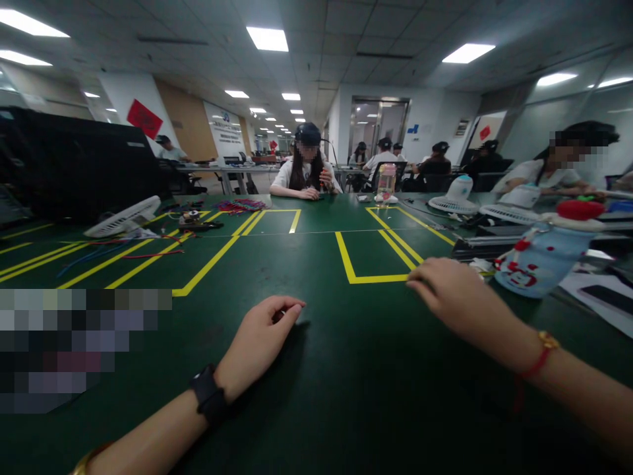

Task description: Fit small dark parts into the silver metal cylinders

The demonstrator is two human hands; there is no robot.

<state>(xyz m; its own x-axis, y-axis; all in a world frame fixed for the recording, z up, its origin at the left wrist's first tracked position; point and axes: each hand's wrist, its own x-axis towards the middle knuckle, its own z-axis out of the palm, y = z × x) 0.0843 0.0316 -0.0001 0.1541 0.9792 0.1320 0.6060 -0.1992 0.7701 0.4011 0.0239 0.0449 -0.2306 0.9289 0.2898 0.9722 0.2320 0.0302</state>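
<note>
My left hand [262,340] is low over the green table [316,402], near the middle. Its fingers curl in and the thumb lies against the fingertips; no object shows in them. A black watch [208,394] is on that wrist. Farther to the right, my right hand [452,293] hovers by the corner of a yellow tape outline [378,279]. Its fingers bend downward, and the back of the hand hides whatever may be inside. A red cord bracelet [539,359] circles that wrist. Beyond this hand is a light blue cup [539,254] with a red top.
White fans [126,216] and loose wires [244,206] lie toward the back left. A pink-lidded bottle [386,181] stands at the far side, where a person in a cap [304,165] sits. Black trays [489,247] and a phone [610,298] are at right. Part of the lower left is blurred.
</note>
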